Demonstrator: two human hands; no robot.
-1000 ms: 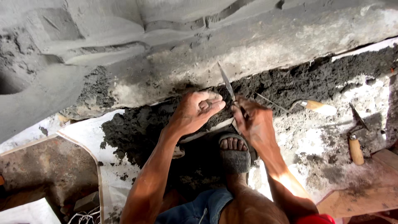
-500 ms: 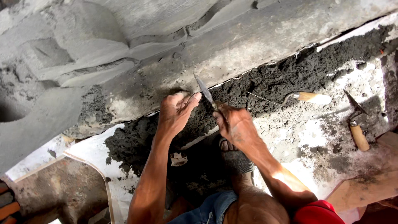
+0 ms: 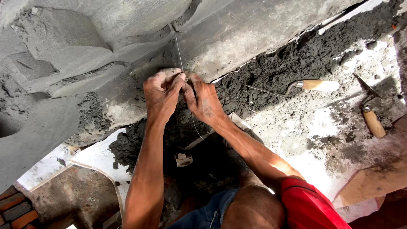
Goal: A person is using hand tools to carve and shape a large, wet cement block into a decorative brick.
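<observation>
My left hand [image 3: 160,91] and my right hand [image 3: 202,97] meet at the lower edge of a grey moulded cement relief [image 3: 127,46]. Both pinch a thin metal blade [image 3: 179,51] that stands upright against the wet grey surface, its tip in a groove of the moulding. The fingers of both hands are coated with cement. Dark wet mortar [image 3: 275,72] lies piled along the base of the relief, just right of my hands.
Two wooden-handled trowels lie on the mortar-spattered ground at right: one [image 3: 316,85] near the mortar pile, another [image 3: 372,118] farther right. A white sheet [image 3: 95,157] lies lower left, red bricks [image 3: 17,212] at the bottom left corner. My knee and red shorts [image 3: 309,203] fill the bottom.
Both hands have risen from the mortar pile to the edge of the relief. The blade, tilted before, now stands upright against the moulding. The view has shifted closer.
</observation>
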